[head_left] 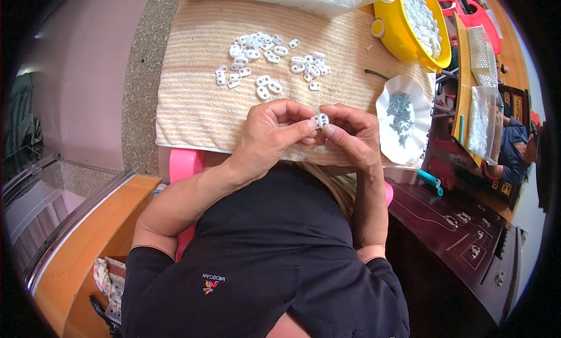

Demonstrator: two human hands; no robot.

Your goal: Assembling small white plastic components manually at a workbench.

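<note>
In the head view, a small white piece is sitting between both hands over the towel, showing a smooth, rounded face and dark holes; the left hand is pinching its left side, thumb and fingers clamped on it; the right hand is gripping its right side likewise; scattered white pieces, hard-looking, oval and two-holed, are lying beyond on the striped, fuzzy cloth; a fluted white dish is holding dark, thin bits; a glossy yellow basket is containing more pale ovals.
</note>
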